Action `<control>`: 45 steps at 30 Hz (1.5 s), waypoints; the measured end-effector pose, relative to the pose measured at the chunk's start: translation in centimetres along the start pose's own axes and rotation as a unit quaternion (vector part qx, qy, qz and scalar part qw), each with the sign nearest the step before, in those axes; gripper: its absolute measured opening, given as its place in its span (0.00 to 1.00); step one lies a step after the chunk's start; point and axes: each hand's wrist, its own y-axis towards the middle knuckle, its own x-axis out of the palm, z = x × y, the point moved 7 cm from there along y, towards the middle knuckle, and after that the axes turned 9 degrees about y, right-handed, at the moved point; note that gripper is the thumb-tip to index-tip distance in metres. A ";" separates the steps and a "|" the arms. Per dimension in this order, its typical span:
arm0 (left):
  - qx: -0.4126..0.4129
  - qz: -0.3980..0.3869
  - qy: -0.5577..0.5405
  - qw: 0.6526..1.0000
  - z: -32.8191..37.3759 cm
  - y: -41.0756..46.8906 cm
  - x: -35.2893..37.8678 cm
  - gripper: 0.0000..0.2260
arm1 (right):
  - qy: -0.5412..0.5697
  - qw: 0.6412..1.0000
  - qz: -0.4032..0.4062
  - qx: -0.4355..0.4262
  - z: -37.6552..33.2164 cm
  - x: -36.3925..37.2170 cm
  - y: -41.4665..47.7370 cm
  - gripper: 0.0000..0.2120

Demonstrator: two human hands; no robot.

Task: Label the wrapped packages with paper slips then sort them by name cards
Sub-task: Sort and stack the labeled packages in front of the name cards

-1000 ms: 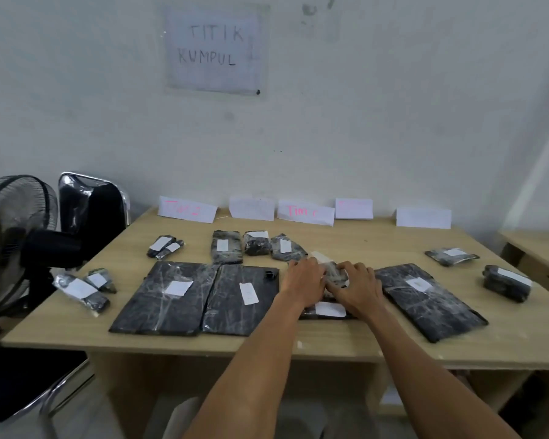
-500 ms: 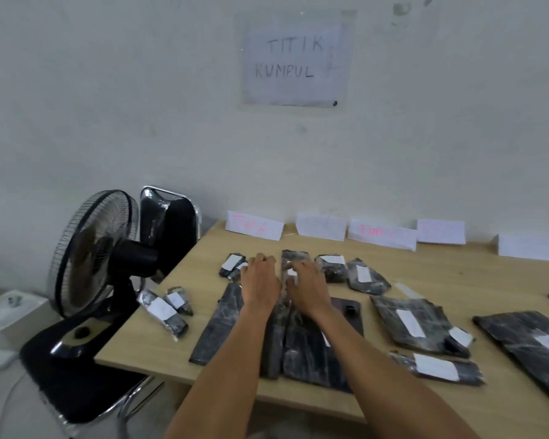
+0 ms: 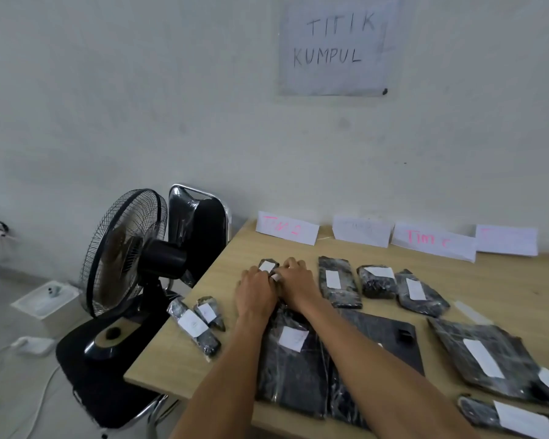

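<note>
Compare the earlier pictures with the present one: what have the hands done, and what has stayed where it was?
Both hands left the middle of the table and travelled left and away from the person. The left hand and right hand now meet on the pair of small packages before the leftmost name card; their grip is hidden. The other packages and cards lie as before.

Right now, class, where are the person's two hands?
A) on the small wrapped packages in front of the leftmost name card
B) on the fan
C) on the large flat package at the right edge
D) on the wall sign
A: the left hand and right hand meet, fingers curled, on the small packages just in front of the leftmost name card.
</note>
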 end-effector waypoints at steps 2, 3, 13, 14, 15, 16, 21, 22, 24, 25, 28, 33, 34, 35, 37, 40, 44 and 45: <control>0.010 0.003 0.021 1.000 0.0 -0.2 0.2 0.15 | -0.020 1.000 0.008 0.003 0.5 -0.1 -0.1 0.14; 0.012 0.004 0.025 1.000 0.0 -0.4 0.3 0.15 | -0.028 1.000 0.007 0.002 0.6 -0.1 -0.2 0.14; 0.084 0.022 0.057 0.995 1.6 -1.3 -0.7 0.11 | -0.015 1.000 -0.010 0.005 1.2 -1.3 -2.4 0.09; 0.093 0.022 0.061 0.994 1.8 -1.5 -0.9 0.12 | -0.012 1.000 -0.009 0.005 1.2 -1.6 -2.8 0.09; 0.099 0.023 0.064 0.993 2.1 -1.8 -1.1 0.12 | -0.009 1.000 -0.007 0.006 1.2 -1.9 -3.1 0.09; 0.102 0.025 0.065 0.992 2.4 -2.1 -1.4 0.12 | -0.004 1.000 -0.004 0.008 1.1 -2.3 -3.5 0.09; 0.113 0.039 0.057 0.991 4.2 -4.2 -3.1 0.07 | 0.020 1.000 0.018 0.008 1.2 -4.4 -6.2 0.11; 0.120 0.038 0.058 0.990 4.6 -4.7 -3.3 0.06 | 0.025 0.999 0.019 0.008 1.3 -4.7 -6.8 0.12; 0.136 0.037 0.053 0.989 5.5 -5.9 -3.5 0.07 | 0.029 0.999 0.026 0.008 1.7 -5.5 -8.4 0.15; 0.144 0.037 0.049 0.988 5.9 -6.5 -3.6 0.07 | 0.029 0.999 0.033 0.008 2.0 -5.9 -9.1 0.15; 0.168 0.033 0.041 0.984 7.5 -8.6 -3.9 0.07 | 0.035 0.998 0.055 0.009 2.8 -6.8 -11.6 0.16; 0.207 0.027 0.027 0.978 10.5 -11.7 -4.5 0.10 | 0.052 0.997 0.058 0.027 4.1 -9.3 -15.2 0.13; 0.217 0.025 0.024 0.976 11.2 -12.2 -4.5 0.10 | 0.054 0.997 0.050 0.034 4.6 -9.7 -15.8 0.12; 0.225 0.024 0.022 0.974 11.8 -12.6 -4.5 0.10 | 0.056 0.997 0.043 0.041 5.1 -10.1 -16.3 0.12; 0.237 0.016 0.018 0.971 13.0 -13.4 -4.4 0.09 | 0.059 0.996 0.034 0.056 6.1 -11.0 -17.4 0.11; 0.256 0.001 0.022 0.967 14.5 -14.4 -4.2 0.08 | 0.061 0.995 0.018 0.082 7.3 -11.8 -18.8 0.08; 0.281 -0.012 0.031 0.959 15.6 -15.5 -4.2 0.07 | 0.079 0.992 0.004 0.099 8.2 -12.3 -20.4 0.08; 0.284 -0.015 0.031 0.958 15.7 -15.8 -4.1 0.07 | 0.082 0.991 0.001 0.102 8.4 -12.3 -20.7 0.08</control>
